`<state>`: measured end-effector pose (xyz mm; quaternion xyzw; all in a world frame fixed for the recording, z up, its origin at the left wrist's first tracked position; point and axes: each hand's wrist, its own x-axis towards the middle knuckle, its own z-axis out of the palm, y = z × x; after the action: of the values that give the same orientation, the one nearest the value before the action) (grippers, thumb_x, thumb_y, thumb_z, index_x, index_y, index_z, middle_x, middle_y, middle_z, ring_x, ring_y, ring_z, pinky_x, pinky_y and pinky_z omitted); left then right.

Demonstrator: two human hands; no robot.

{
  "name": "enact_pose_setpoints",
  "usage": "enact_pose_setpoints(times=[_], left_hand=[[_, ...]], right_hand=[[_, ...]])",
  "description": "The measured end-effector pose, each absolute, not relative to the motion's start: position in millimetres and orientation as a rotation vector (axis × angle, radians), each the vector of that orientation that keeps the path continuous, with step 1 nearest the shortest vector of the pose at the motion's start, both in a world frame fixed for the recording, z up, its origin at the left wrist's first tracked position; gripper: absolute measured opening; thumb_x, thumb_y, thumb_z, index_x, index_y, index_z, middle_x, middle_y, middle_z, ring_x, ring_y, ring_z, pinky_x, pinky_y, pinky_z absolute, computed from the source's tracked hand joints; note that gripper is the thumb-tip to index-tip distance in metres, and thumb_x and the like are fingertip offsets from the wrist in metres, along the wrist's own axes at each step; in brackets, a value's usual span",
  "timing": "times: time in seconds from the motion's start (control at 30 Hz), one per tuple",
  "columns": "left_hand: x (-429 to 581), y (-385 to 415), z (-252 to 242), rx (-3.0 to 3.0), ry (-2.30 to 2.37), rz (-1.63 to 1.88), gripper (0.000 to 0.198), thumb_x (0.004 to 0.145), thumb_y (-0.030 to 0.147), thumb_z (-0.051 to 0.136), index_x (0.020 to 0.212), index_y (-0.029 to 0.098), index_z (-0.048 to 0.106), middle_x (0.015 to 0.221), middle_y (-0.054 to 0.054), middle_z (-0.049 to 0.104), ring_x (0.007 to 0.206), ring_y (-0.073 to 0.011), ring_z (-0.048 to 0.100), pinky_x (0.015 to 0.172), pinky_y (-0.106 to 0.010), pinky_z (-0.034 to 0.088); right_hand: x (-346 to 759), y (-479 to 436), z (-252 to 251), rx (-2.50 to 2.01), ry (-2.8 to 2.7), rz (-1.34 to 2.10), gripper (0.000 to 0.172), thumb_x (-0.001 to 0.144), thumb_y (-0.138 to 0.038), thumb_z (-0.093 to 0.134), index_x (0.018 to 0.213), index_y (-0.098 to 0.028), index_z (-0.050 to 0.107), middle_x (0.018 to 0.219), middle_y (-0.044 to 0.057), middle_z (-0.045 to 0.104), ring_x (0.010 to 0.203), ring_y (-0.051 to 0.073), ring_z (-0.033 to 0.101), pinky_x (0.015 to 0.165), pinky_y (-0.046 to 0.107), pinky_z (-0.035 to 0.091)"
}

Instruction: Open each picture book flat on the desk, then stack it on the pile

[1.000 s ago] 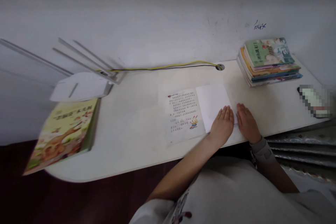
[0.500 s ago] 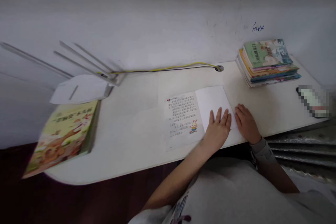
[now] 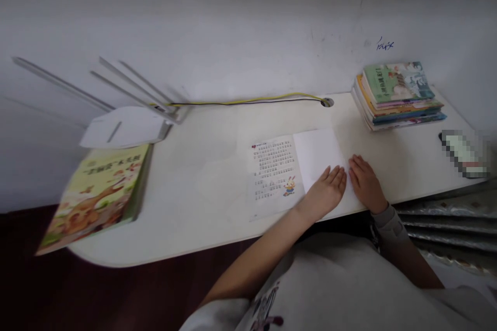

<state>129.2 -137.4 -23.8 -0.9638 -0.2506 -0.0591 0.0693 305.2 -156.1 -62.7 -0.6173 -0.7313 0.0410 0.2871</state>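
An open book point(image 3: 316, 152) lies flat on the white desk point(image 3: 202, 176) in front of me. Its left page carries printed text and a small rabbit picture; the right page is blank white. My left hand point(image 3: 327, 190) rests flat across the lower part of the blank page, its fingers stretched out and lying side by side. At the book's right edge my right hand point(image 3: 365, 182) lies on the desk, palm down with fingers extended, wearing a grey band on the wrist. Neither hand grips anything.
A stack of picture books point(image 3: 399, 95) stands at the back right, near a phone point(image 3: 464, 154) blurred by pixels. To the left are a white router point(image 3: 126, 126) with antennas and a stack of yellow-green books point(image 3: 97, 191). A yellow cable point(image 3: 248, 99) runs along the wall into a desk hole.
My left hand has slid slightly right and down on the blank page, and its spread fingers have come together. My right hand stays beside the book. The view has shifted a little.
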Motion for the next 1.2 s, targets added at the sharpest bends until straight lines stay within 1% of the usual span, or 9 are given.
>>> enact_pose_setpoints(times=[0.13, 0.4, 0.47, 0.57, 0.7, 0.87, 0.97, 1.03, 1.2], left_hand=[[128, -133, -24, -2.926, -0.728, -0.231, 0.038, 0.094, 0.011, 0.037, 0.128, 0.002, 0.052, 0.137, -0.021, 0.051, 0.13, -0.0235, 0.047, 0.11, -0.039, 0.036], [137, -130, -33, -2.935, -0.685, -0.368, 0.032, 0.094, 0.012, 0.043, 0.121, 0.0, 0.057, 0.129, -0.021, 0.059, 0.125, -0.0234, 0.052, 0.108, -0.036, 0.039], [140, -129, -32, -2.971, -0.7, -0.43, 0.033, 0.094, 0.021, 0.047, 0.119, 0.001, 0.058, 0.128, -0.021, 0.059, 0.125, -0.0236, 0.053, 0.107, -0.036, 0.04], [132, -128, -26, -3.019, -0.761, -0.569, 0.046, 0.093, 0.041, 0.048, 0.123, 0.007, 0.056, 0.133, -0.019, 0.056, 0.132, -0.0252, 0.045, 0.11, -0.043, 0.037], [79, -120, -25, -2.809, -1.319, -0.845, 0.044, 0.098, 0.028, 0.034, 0.137, 0.011, 0.043, 0.142, -0.018, 0.047, 0.14, -0.026, 0.032, 0.113, -0.051, 0.03], [0, -112, -47, -2.438, -2.069, -0.994, 0.049, 0.095, 0.028, 0.035, 0.141, 0.009, 0.036, 0.145, -0.022, 0.041, 0.137, -0.0306, 0.037, 0.109, -0.053, 0.037], [-14, -116, -57, -2.456, -2.154, -1.003, 0.053, 0.096, 0.033, 0.034, 0.143, 0.009, 0.031, 0.146, -0.023, 0.04, 0.137, -0.03, 0.037, 0.111, -0.052, 0.034], [-13, -118, -59, -2.444, -2.167, -1.043, 0.056, 0.096, 0.036, 0.033, 0.145, 0.009, 0.027, 0.148, -0.023, 0.036, 0.138, -0.0306, 0.035, 0.111, -0.052, 0.033], [-11, -119, -55, -2.463, -2.156, -1.082, 0.061, 0.096, 0.039, 0.033, 0.147, 0.008, 0.022, 0.15, -0.025, 0.032, 0.139, -0.0329, 0.031, 0.111, -0.054, 0.032]], right_hand=[[305, -157, -64, -1.649, -1.966, 0.095, 0.043, 0.097, -0.03, 0.03, 0.125, -0.012, 0.058, 0.134, 0.018, 0.055, 0.132, 0.027, 0.043, 0.105, 0.052, 0.039], [306, -157, -64, -1.668, -1.987, 0.113, 0.045, 0.098, -0.029, 0.028, 0.125, -0.008, 0.058, 0.135, 0.021, 0.053, 0.133, 0.028, 0.042, 0.106, 0.052, 0.038], [306, -157, -65, -1.668, -1.986, 0.104, 0.046, 0.098, -0.029, 0.027, 0.125, -0.007, 0.057, 0.134, 0.021, 0.054, 0.133, 0.028, 0.042, 0.106, 0.053, 0.037], [307, -157, -67, -1.661, -1.985, 0.1, 0.045, 0.098, -0.028, 0.027, 0.127, -0.008, 0.055, 0.135, 0.02, 0.053, 0.133, 0.027, 0.042, 0.107, 0.052, 0.036], [309, -160, -69, -1.648, -1.974, 0.079, 0.044, 0.098, -0.028, 0.027, 0.132, -0.012, 0.051, 0.133, 0.018, 0.055, 0.131, 0.026, 0.044, 0.106, 0.052, 0.038], [297, -164, -54, -1.686, -2.07, -0.111, 0.045, 0.098, -0.032, 0.032, 0.133, -0.009, 0.049, 0.141, 0.021, 0.047, 0.136, 0.03, 0.036, 0.107, 0.053, 0.035], [278, -162, -38, -1.542, -2.332, -0.158, 0.048, 0.096, -0.04, 0.04, 0.136, -0.012, 0.047, 0.146, 0.018, 0.042, 0.139, 0.03, 0.032, 0.11, 0.053, 0.029], [265, -159, -31, -1.419, -2.497, -0.122, 0.054, 0.094, -0.047, 0.044, 0.136, -0.014, 0.047, 0.145, 0.017, 0.043, 0.137, 0.03, 0.035, 0.11, 0.054, 0.027], [251, -155, -31, -1.428, -2.585, -0.069, 0.065, 0.086, -0.057, 0.052, 0.132, -0.012, 0.051, 0.139, 0.024, 0.047, 0.13, 0.036, 0.043, 0.107, 0.056, 0.03]])
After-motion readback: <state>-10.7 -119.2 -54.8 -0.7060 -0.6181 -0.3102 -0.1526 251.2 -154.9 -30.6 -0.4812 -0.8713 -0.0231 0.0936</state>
